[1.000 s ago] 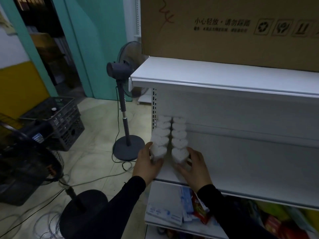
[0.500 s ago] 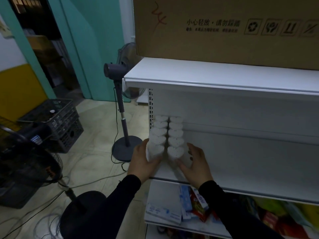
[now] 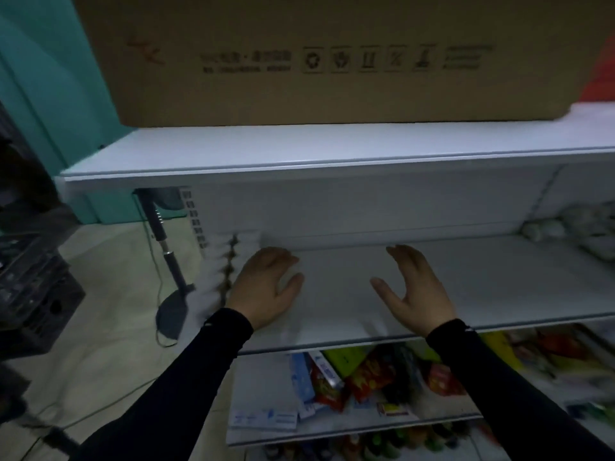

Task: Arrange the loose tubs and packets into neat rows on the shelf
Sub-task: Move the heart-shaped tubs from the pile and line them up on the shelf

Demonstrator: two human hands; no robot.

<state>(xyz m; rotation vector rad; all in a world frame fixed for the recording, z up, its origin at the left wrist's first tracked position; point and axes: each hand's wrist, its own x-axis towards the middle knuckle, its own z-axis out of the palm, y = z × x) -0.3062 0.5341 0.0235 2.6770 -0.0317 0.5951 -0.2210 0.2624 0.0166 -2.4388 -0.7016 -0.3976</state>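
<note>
Hovering over the middle shelf, both hands are empty right now, fingers spread and relaxed, gripping nothing. The left hand is sitting low over the board, just beside the two rows of white tubs at the shelf's left end; whether it is touching the nearer row is too blurred to tell. Those rows are running front to back, long axis pointing away from the person, and they are looking tight and even, pale lids smeared by motion. The right hand is floating palm inward over bare board, well apart from the rows. Now the key relation: a loose heap of pale packets is lying far to the right, at the back of the same shelf, up and away from the right hand. That hand is clearly the nearer one, so a reach rightward and inward is looking likely. The heap is looking jumbled and blurry, no single piece readable. Beyond it all, a big carton is sitting on the top shelf.
</note>
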